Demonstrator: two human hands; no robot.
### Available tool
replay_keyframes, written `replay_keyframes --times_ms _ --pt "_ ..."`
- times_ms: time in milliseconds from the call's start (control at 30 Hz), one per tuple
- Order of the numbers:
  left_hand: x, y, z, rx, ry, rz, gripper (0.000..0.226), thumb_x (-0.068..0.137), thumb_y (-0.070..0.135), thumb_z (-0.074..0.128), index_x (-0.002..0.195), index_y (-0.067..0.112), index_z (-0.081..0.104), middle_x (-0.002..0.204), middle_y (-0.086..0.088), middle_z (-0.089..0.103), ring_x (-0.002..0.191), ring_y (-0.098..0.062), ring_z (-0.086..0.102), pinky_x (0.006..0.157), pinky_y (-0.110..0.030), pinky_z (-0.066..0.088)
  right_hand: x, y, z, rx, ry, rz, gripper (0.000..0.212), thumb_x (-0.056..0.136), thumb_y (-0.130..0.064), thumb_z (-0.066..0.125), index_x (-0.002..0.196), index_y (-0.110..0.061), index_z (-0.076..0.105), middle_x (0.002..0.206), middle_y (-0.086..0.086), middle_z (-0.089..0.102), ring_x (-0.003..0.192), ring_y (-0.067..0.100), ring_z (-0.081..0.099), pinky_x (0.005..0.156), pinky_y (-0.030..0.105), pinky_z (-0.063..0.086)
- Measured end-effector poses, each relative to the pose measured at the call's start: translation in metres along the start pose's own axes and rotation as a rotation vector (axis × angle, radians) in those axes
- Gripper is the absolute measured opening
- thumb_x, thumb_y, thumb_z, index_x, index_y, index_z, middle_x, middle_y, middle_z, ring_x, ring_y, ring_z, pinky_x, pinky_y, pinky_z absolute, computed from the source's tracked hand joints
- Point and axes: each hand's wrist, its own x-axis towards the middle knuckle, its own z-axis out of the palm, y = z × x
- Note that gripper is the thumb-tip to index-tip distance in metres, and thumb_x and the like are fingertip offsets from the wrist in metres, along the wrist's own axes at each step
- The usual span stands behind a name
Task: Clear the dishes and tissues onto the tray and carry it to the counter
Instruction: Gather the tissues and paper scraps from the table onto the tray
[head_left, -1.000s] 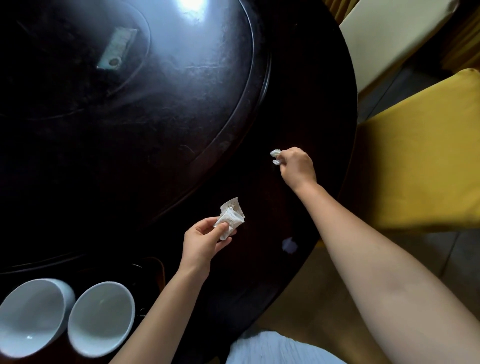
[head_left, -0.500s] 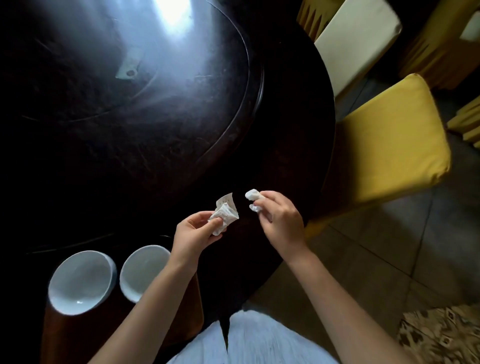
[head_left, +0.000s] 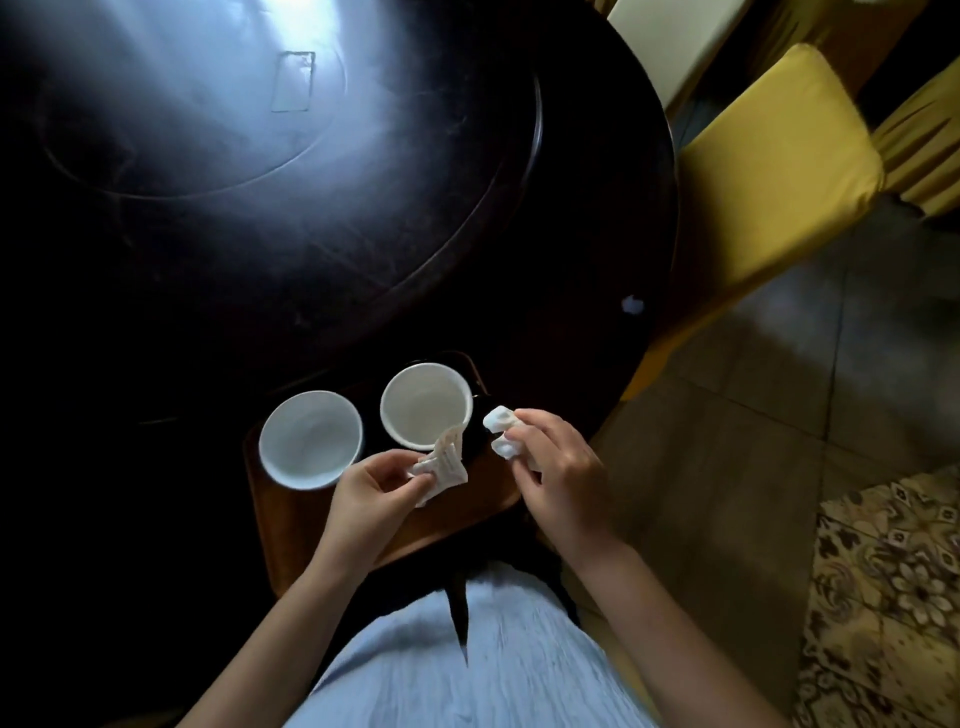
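Both hands hover low over the wooden tray (head_left: 291, 540), which sits at the near edge of the dark round table (head_left: 597, 218), at six o'clock from the table's centre. Two white bowls are already aboard: the left bowl (head_left: 310, 439) and the right bowl (head_left: 426, 405) stand side by side on the tray, close but apart, so the dish half of the job looks largely done as far as this view shows. The left hand (head_left: 371, 491) pinches a crumpled patterned tissue (head_left: 444, 462) between thumb and fingers, just at five o'clock from the right bowl. The right hand (head_left: 558, 467) is closed on small white tissue wads (head_left: 501, 431), which poke out past its fingertips at three o'clock from that bowl. Neither load has been let go onto the tray yet. One more small white scrap (head_left: 632, 305) lies on the table near its rim, at about one o'clock from the tray and well apart from both hands; it looks like a leftover tissue, though it is too blurred to be sure. By my reading, dropping these tissues, fetching that scrap and the whole carry to the counter are left.
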Motion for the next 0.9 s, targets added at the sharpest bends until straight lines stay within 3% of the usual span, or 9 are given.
replay_keyframes --times_ms 200,300,467,567,700,833,900 --pt "-0.015 -0.043 -0.028 0.290 0.109 0.159 0.015 0.073 0.002 0.071 0.081 0.016 0.071 0.079 0.002 0.072 0.076 -0.006 0.065 0.071 -0.020 0.049 -0.035 -0.010 0.029 0.026 -0.156 -0.017 0.026 0.072 0.002 0.072 0.094 -0.011 0.068 0.104 0.007 0.069 0.092 0.023 0.067 0.076 0.040 0.059" --pt "-0.011 -0.060 -0.032 0.488 0.134 0.355 0.019 0.071 -0.003 0.072 0.083 0.012 0.072 0.081 0.002 0.067 0.071 -0.009 0.062 0.064 -0.012 0.046 -0.035 -0.005 0.043 -0.012 -0.238 -0.050 0.025 0.074 0.000 0.069 0.095 -0.011 0.067 0.106 0.007 0.069 0.089 0.025 0.066 0.073 0.040 0.058" --pt "0.004 -0.081 -0.040 0.864 0.079 0.574 0.016 0.073 -0.004 0.066 0.086 0.005 0.071 0.088 -0.010 0.069 0.080 -0.030 0.066 0.062 -0.031 0.054 -0.033 0.003 0.059 -0.085 -0.343 -0.178 0.014 0.077 -0.003 0.066 0.090 -0.007 0.066 0.109 0.012 0.069 0.088 0.029 0.066 0.070 0.038 0.057" --pt "0.007 -0.089 -0.044 0.919 0.063 0.670 0.021 0.082 0.007 0.050 0.084 0.008 0.071 0.088 -0.007 0.070 0.082 -0.030 0.065 0.062 -0.034 0.056 -0.031 0.007 0.067 -0.115 -0.361 -0.205 0.007 0.081 -0.007 0.063 0.088 -0.006 0.066 0.108 0.011 0.069 0.084 0.029 0.066 0.067 0.038 0.055" --pt "0.006 -0.102 -0.047 0.942 0.024 0.749 0.025 0.087 0.010 0.046 0.087 0.006 0.071 0.089 -0.008 0.071 0.083 -0.030 0.065 0.068 -0.033 0.056 -0.034 0.013 0.070 -0.147 -0.335 -0.259 0.011 0.083 -0.008 0.060 0.089 -0.007 0.069 0.106 0.010 0.071 0.083 0.026 0.067 0.067 0.035 0.055" --pt "0.000 -0.118 -0.060 0.959 0.027 0.759 0.031 0.092 0.014 0.042 0.092 0.004 0.071 0.092 -0.009 0.070 0.086 -0.031 0.064 0.078 -0.032 0.054 -0.045 0.016 0.072 -0.155 -0.359 -0.247 0.020 0.081 -0.009 0.052 0.093 -0.012 0.068 0.114 0.008 0.068 0.092 0.026 0.065 0.081 0.037 0.052" --pt "-0.003 -0.125 -0.068 0.987 0.002 0.765 0.027 0.090 0.017 0.047 0.094 0.004 0.071 0.095 -0.010 0.070 0.088 -0.032 0.065 0.086 -0.034 0.050 -0.049 0.017 0.073 -0.160 -0.370 -0.225 0.021 0.076 -0.009 0.058 0.093 -0.016 0.068 0.112 0.005 0.068 0.095 0.025 0.064 0.088 0.040 0.050"
